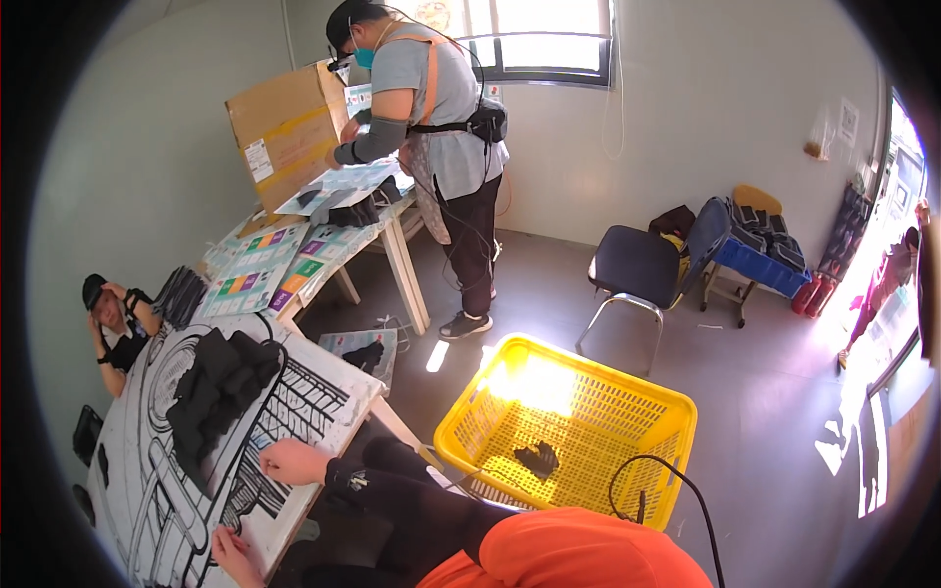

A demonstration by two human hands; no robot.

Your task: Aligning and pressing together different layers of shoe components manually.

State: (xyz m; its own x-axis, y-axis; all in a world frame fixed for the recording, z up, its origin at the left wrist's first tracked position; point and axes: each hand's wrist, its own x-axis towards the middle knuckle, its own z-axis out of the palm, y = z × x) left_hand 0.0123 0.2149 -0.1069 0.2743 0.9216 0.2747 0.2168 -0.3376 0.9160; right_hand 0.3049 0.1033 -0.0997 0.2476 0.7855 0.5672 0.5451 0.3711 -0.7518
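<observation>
My right hand lies on the near edge of a table covered with a black-and-white line drawing; its fingers are loose and it holds nothing. My left hand rests lower on the same edge, fingers spread, also holding nothing. Both arms wear black sleeves. A pile of black fabric pieces lies on the table just beyond my right hand. To my right, a yellow plastic basket stands on the floor with one black fabric piece in it.
A standing person handles a cardboard box at a far table with coloured sheets. Another person sits at the left. A dark chair and a blue crate stand by the wall.
</observation>
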